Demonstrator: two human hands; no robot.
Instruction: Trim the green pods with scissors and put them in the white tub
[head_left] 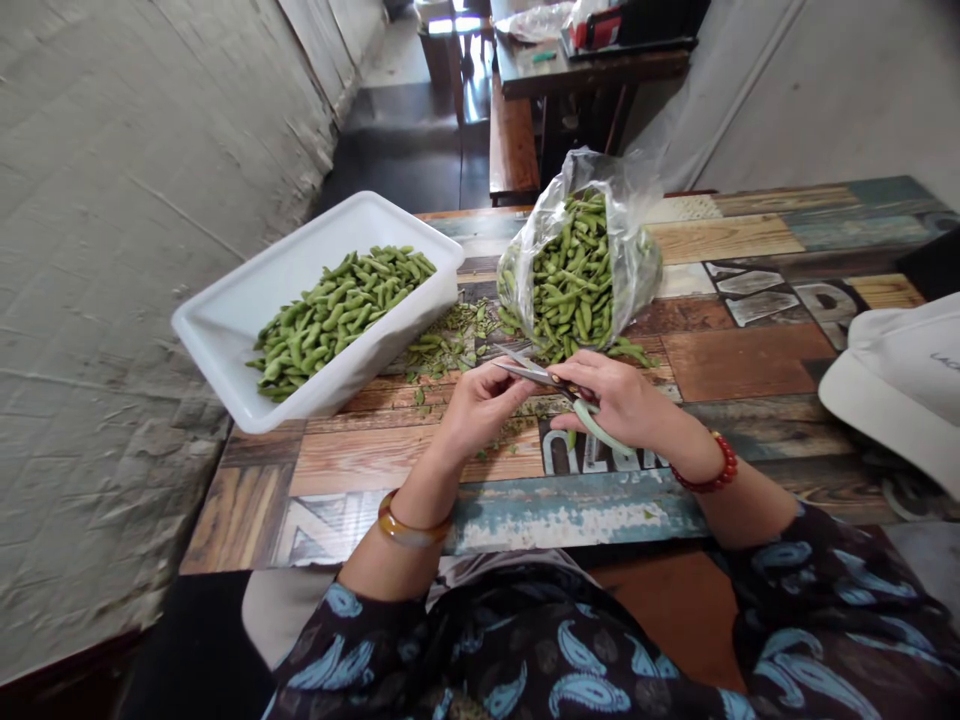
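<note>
My right hand (pixel 616 397) grips a pair of scissors (pixel 584 408) with pale green handles. The blades are parted and point left, over the fingers of my left hand (pixel 482 408). Those left fingers are pinched together just under the blade tips, and whatever is between them is hidden. Right behind both hands, a clear plastic bag (pixel 628 215) stands open, full of green soybean pods (pixel 574 275). Trimmed scraps (pixel 450 338) and loose bits of pod lie on the table to the left of the bag.
At the left, a white plastic tub (pixel 225 310) holds a heap of green pods (pixel 341 325). The patterned wooden table (pixel 375 455) runs beneath everything. A white cap (pixel 896 375) lies at the right edge. Behind are a bench (pixel 513 140) and another table (pixel 592 75).
</note>
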